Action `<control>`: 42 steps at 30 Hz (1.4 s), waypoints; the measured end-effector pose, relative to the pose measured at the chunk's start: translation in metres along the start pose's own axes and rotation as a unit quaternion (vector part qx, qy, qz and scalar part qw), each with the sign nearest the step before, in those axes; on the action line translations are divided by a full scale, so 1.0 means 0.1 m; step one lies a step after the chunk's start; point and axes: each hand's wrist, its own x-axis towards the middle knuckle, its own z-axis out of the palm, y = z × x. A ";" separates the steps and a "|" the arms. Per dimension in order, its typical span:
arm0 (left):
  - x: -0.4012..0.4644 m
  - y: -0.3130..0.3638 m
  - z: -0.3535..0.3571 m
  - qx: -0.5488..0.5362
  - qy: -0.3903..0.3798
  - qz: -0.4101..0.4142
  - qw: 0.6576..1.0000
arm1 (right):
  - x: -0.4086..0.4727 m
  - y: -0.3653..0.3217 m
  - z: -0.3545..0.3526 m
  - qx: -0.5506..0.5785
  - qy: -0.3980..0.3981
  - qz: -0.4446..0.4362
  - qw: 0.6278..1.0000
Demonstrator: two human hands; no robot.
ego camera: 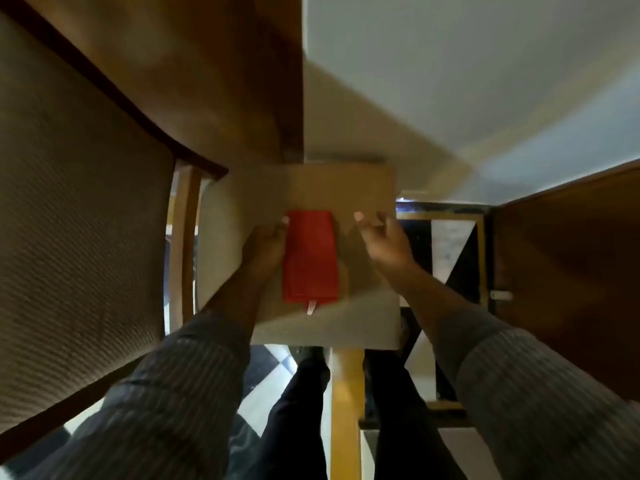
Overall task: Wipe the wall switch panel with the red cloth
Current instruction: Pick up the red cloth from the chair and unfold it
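Note:
A folded red cloth (310,258) with a small white tag at its near edge lies flat on a small beige tabletop (367,320). My left hand (268,245) rests against the cloth's left side, fingers touching its edge. My right hand (382,239) hovers just right of the cloth, fingers loosely curled and apart, holding nothing. No wall switch panel shows in this view.
A woven chair back (76,237) with a dark wooden frame fills the left. A wooden door (568,271) with a latch stands at right. A white wall (450,81) rises behind the table. Below are a yellow table leg (346,410), my legs and a black-and-white checkered floor.

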 end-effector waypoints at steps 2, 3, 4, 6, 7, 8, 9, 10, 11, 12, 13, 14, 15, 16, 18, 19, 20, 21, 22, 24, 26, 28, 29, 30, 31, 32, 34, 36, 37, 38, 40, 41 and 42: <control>0.15 -0.11 0.10 0.012 -0.017 0.002 1.000 | 0.15 0.11 0.16 -0.036 -0.023 -0.005 0.999; 0.25 -0.22 0.17 0.009 -0.032 -0.007 0.999 | 0.23 0.21 0.25 -0.063 -0.040 -0.004 0.997; 0.26 -0.25 0.23 0.000 -0.052 -0.017 0.998 | 0.27 0.26 0.30 -0.081 -0.050 -0.003 0.995; 0.33 -0.35 0.37 0.002 -0.045 -0.020 0.999 | 0.36 0.40 0.45 -0.122 -0.058 -0.007 0.991; 0.38 -0.38 0.42 0.009 -0.022 -0.019 1.000 | 0.40 0.45 0.52 -0.137 -0.063 -0.011 0.988; 0.41 -0.39 0.45 0.014 0.004 -0.019 1.000 | 0.43 0.48 0.58 -0.147 -0.063 -0.017 0.987; 0.45 -0.40 0.49 0.012 0.023 -0.022 0.999 | 0.48 0.52 0.64 -0.158 -0.059 -0.021 0.985; 0.48 -0.42 0.51 0.014 0.034 -0.022 0.999 | 0.51 0.54 0.69 -0.167 -0.051 -0.021 0.984; 0.52 -0.44 0.54 0.023 0.034 -0.017 0.999 | 0.55 0.58 0.74 -0.169 -0.040 -0.015 0.985; 0.54 -0.44 0.56 0.044 0.026 -0.013 0.999 | 0.57 0.58 0.77 -0.165 -0.031 -0.006 0.986; 0.56 -0.44 0.58 0.061 0.015 -0.007 0.998 | 0.59 0.60 0.79 -0.154 -0.028 -0.002 0.988; 0.56 -0.43 0.58 0.068 0.007 -0.003 0.998 | 0.59 0.60 0.79 -0.140 -0.031 0.000 0.990; 0.55 -0.42 0.58 0.061 0.002 0.002 0.998 | 0.58 0.60 0.78 -0.123 -0.037 -0.003 0.992; 0.52 -0.41 0.58 0.044 -0.004 0.007 0.999 | 0.55 0.58 0.75 -0.109 -0.043 -0.009 0.993; 0.40 -0.37 0.57 -0.007 -0.012 0.010 1.000 | 0.46 0.52 0.68 -0.087 -0.046 -0.026 0.995; 0.33 -0.33 0.56 -0.036 -0.014 0.009 0.999 | 0.41 0.47 0.63 -0.077 -0.041 -0.032 0.996; 0.23 -0.26 0.53 -0.062 -0.019 0.014 0.998 | 0.35 0.38 0.57 -0.066 -0.030 -0.035 0.997; 0.16 -0.18 0.52 -0.081 -0.029 0.027 0.996 | 0.30 0.31 0.51 -0.054 -0.017 -0.040 0.998; 0.08 -0.07 0.50 -0.092 -0.037 0.045 0.994 | 0.25 0.21 0.45 -0.045 -0.003 -0.045 0.998; -0.05 0.21 0.45 -0.105 -0.039 0.083 0.990 | 0.14 -0.03 0.29 -0.034 0.025 -0.058 0.997; -0.16 0.48 0.36 -0.121 -0.032 0.114 0.986 | 0.07 -0.26 0.14 -0.032 0.050 -0.077 0.995; -0.37 0.79 0.24 -0.124 -0.040 0.152 0.980 | -0.09 -0.56 -0.11 -0.015 0.070 -0.095 0.993; -0.42 0.88 0.20 -0.122 -0.041 0.171 0.977 | -0.14 -0.66 -0.19 -0.004 0.073 -0.101 0.992; -0.50 1.00 0.16 -0.120 -0.039 0.190 0.974 | -0.20 -0.78 -0.27 0.003 0.077 -0.108 0.991; -0.60 1.11 0.12 -0.120 -0.034 0.208 0.970 | -0.28 -0.87 -0.37 0.012 0.083 -0.117 0.990; -0.72 1.21 0.08 -0.117 -0.031 0.219 0.968 | -0.38 -0.96 -0.46 0.022 0.090 -0.121 0.988; -0.97 1.43 0.04 -0.122 -0.035 0.235 0.964 | -0.60 -1.14 -0.67 0.045 0.101 -0.134 0.985; -1.22 1.62 -0.01 -0.142 -0.040 0.254 0.956 | -0.81 -1.26 -0.87 0.060 0.111 -0.154 0.980; -1.39 1.75 -0.04 -0.152 -0.042 0.270 0.950 | -0.96 -1.34 -1.02 0.072 0.121 -0.169 0.976; -1.48 1.84 -0.06 -0.161 -0.041 0.277 0.946 | -1.04 -1.39 -1.11 0.080 0.126 -0.178 0.973; -1.66 2.07 -0.11 -0.182 -0.048 0.295 0.937 | -1.17 -1.52 -1.30 0.092 0.143 -0.199 0.965; -1.76 2.18 -0.12 -0.191 -0.057 0.307 0.931 | -1.24 -1.57 -1.40 0.102 0.153 -0.210 0.960; -1.90 2.33 -0.11 -0.198 -0.065 0.325 0.922 | -1.31 -1.63 -1.55 0.116 0.165 -0.225 0.953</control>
